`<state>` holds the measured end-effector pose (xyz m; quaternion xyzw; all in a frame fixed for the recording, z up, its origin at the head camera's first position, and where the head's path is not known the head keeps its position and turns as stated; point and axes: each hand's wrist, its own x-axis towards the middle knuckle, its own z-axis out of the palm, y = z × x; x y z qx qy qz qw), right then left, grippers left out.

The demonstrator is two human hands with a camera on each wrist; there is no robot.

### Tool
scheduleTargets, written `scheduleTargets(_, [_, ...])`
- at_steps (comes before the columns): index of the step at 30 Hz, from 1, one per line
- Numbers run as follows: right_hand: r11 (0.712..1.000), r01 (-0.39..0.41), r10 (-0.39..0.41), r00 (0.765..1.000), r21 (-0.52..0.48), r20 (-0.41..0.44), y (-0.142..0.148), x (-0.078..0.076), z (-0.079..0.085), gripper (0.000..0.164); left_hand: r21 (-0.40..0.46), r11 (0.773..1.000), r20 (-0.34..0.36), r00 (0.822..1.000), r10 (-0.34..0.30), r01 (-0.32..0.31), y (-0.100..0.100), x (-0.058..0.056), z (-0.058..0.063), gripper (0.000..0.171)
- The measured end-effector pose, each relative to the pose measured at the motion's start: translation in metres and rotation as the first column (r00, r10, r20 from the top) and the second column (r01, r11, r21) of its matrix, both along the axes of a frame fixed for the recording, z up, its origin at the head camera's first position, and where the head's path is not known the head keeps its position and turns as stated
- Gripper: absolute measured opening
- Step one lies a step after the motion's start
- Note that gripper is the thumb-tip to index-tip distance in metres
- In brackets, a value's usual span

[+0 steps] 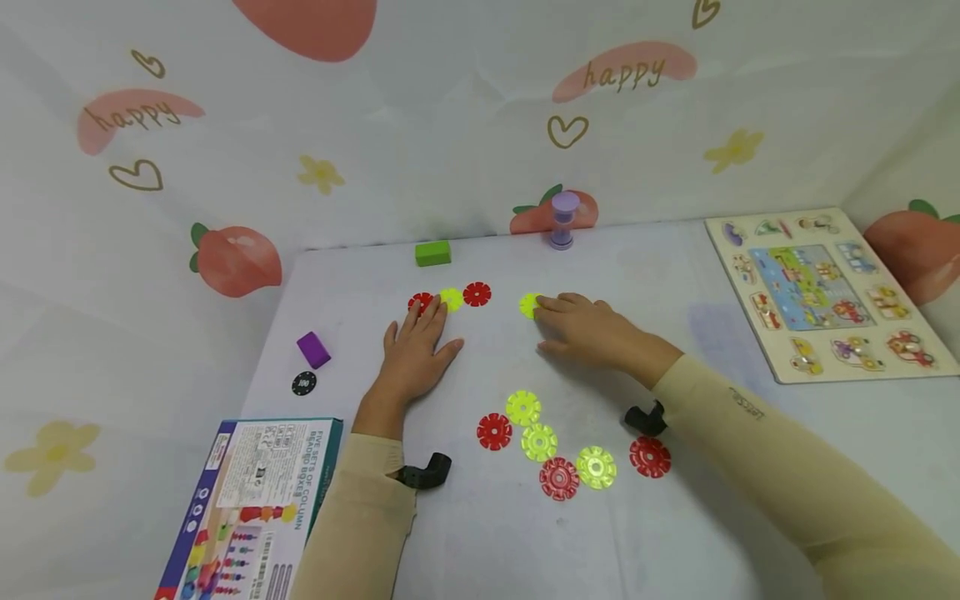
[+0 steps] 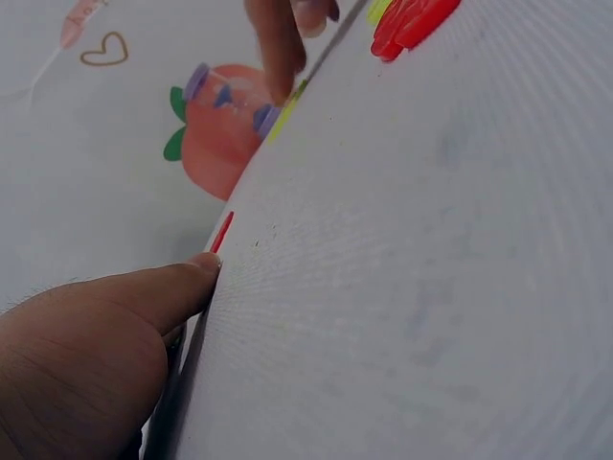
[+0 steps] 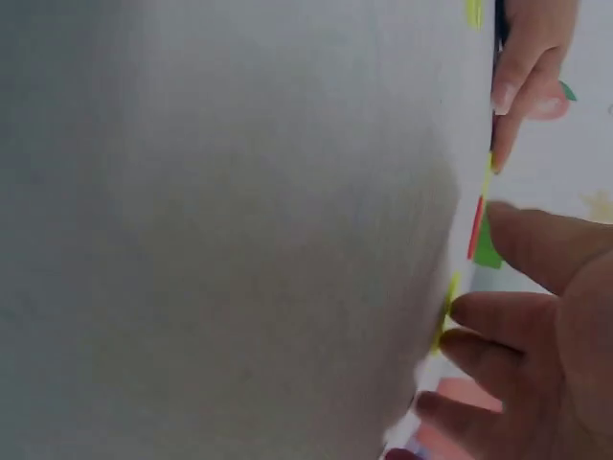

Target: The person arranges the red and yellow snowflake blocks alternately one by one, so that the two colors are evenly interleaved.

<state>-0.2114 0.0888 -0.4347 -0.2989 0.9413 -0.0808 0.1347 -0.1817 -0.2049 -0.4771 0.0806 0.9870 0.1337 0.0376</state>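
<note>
My left hand (image 1: 414, 358) lies spread on the white table, its fingertips on a red notched plastic disc (image 1: 418, 300) and at the edge of a yellow one (image 1: 452, 299). A second red disc (image 1: 477, 294) sits just right of these, making a short row. Farther right, the fingertips of my right hand (image 1: 588, 329) rest on another yellow disc (image 1: 528, 305), partly covering it. In the right wrist view, the fingers (image 3: 498, 321) reach that disc's edge with the thumb held apart.
Nearer me lie several loose discs, among them a red one (image 1: 494, 432) and a yellow one (image 1: 596, 467). A green block (image 1: 432, 253) and purple sand timer (image 1: 563, 221) stand behind. Left are a purple block (image 1: 313, 350), black chip (image 1: 303, 383) and box (image 1: 255, 500); right, a puzzle board (image 1: 772, 350).
</note>
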Motion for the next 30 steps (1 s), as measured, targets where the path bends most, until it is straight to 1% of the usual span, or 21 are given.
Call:
scheduleTargets(2, [0.999,-0.024,0.023,0.999,0.028,0.027,-0.002,-0.003,-0.001,0.071,0.0,1.0,0.003,1.0,-0.001,0.001,0.0,0.0,-0.001,0.079])
scheduleTargets(5, [0.999,-0.033,0.032,0.998,0.042,0.046,-0.008,-0.01,-0.002,0.078,0.0,1.0,0.001,1.0,0.0,0.0,-0.001,0.0,-0.001,0.079])
scheduleTargets(8, [0.999,-0.018,0.017,0.998,0.032,0.055,-0.014,-0.019,-0.004,0.083,0.003,1.0,-0.002,1.0,0.0,0.0,-0.001,0.001,-0.001,0.079])
scheduleTargets(12, [1.0,0.01,-0.011,0.999,0.03,0.044,-0.023,-0.029,-0.007,0.084,0.004,1.0,-0.002,1.0,-0.004,0.004,-0.002,0.0,-0.003,0.079])
scheduleTargets(16, [0.999,0.014,-0.017,0.999,0.048,0.045,-0.03,-0.037,-0.006,0.084,-0.003,1.0,-0.005,1.0,-0.003,0.003,-0.002,-0.001,-0.005,0.079])
scheduleTargets(20, [0.999,0.011,-0.015,0.998,0.049,0.067,-0.036,-0.042,-0.005,0.088,-0.002,1.0,-0.004,1.0,-0.001,0.001,-0.002,-0.001,-0.005,0.079])
scheduleTargets(24, [0.999,0.005,-0.01,0.996,0.053,0.087,-0.041,-0.045,-0.008,0.093,-0.003,1.0,-0.008,1.0,-0.005,0.005,-0.002,-0.002,-0.006,0.079])
scheduleTargets(30, [0.999,0.005,-0.011,0.994,0.053,0.105,-0.046,-0.045,-0.013,0.099,-0.008,1.0,-0.009,1.0,-0.006,0.006,-0.002,-0.002,-0.007,0.08])
